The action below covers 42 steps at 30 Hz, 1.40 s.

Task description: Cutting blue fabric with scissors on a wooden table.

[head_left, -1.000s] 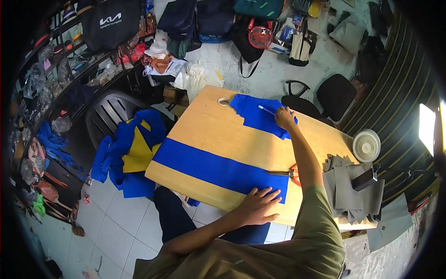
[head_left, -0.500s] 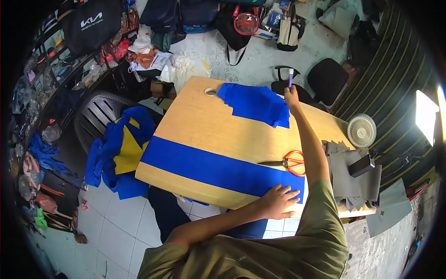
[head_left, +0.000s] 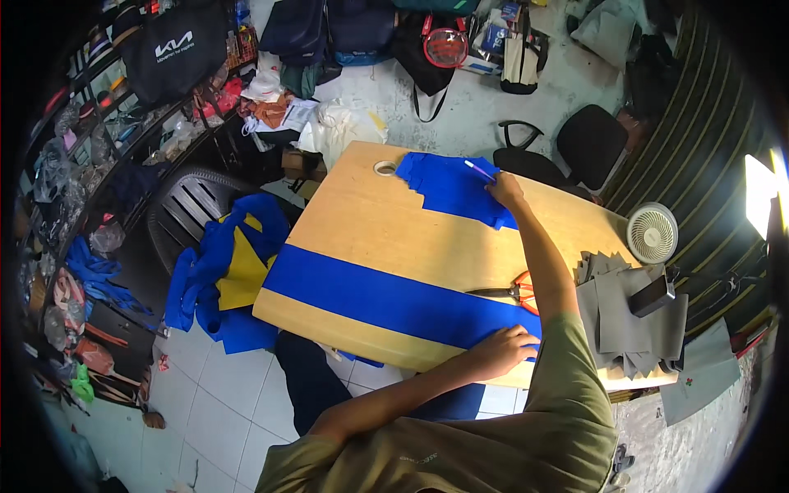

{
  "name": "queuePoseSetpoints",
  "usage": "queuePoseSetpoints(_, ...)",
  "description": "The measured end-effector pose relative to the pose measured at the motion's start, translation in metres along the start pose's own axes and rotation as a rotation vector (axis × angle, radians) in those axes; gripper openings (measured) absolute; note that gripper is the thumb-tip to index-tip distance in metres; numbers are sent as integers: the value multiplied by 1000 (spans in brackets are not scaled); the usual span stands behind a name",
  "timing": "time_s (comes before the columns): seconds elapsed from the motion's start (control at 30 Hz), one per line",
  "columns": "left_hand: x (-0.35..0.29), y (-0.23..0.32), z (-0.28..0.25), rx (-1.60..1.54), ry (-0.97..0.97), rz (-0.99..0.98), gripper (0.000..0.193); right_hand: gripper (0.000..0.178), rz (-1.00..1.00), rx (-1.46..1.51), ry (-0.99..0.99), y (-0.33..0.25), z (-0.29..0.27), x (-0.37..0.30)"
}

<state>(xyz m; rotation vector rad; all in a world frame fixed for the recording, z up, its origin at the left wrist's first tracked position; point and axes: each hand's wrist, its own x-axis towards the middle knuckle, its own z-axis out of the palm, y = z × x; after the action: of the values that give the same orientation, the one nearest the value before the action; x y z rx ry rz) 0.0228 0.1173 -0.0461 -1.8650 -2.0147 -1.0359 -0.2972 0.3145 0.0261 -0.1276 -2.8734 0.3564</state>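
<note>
Blue strip [head_left: 386, 301] lies on the counter [head_left: 353, 214], long axis left to near-right; left hand [head_left: 503, 352] sits palm-down on its right end, closer than the right, can't tell if gripping. Right hand [head_left: 505, 191] pinches pen [head_left: 479, 171] at the far blue pieces [head_left: 452, 193].

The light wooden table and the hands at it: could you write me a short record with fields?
Left hand: at the right end of the long blue fabric strip; grip unclear
Right hand: holds a slim white-and-purple pen by the stacked blue fabric pieces
Scissors: dark blades, orange-red handles, by the strip's far edge
Table's far-left corner: round tape roll
Table's right end: grey fabric pieces, round white fan
</note>
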Motion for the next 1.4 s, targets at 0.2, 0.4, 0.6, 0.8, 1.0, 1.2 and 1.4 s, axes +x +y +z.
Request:
queuePoseSetpoints(0.2,1,24,-22,263,149,-175,33,36,-36,7,3,24,4,11)
queuePoseSetpoints(0.4,-2,17,-21,295,110,-179,38,36,-41,-64,-47,13,12,23)
queuePoseSetpoints(0.6,2,19,-23,285,114,-163,37,38,-35,-110,12,28,17,26)
queuePoseSetpoints(0.8,0,16,-18,269,132,-158,35,32,-9,29,155,8,2,8)
queuePoseSetpoints(1.0,1,23,-21,259,78,-181,35,25,-290,216,267,-22,-62,-19)
queuePoseSetpoints(1.2,0,21,-19,283,135,-201,34,24,-428,356,152,-91,-141,-91)
queuePoseSetpoints(1.4,2,22,-22,264,97,-187,31,24,-455,434,-129,-133,-200,-170)
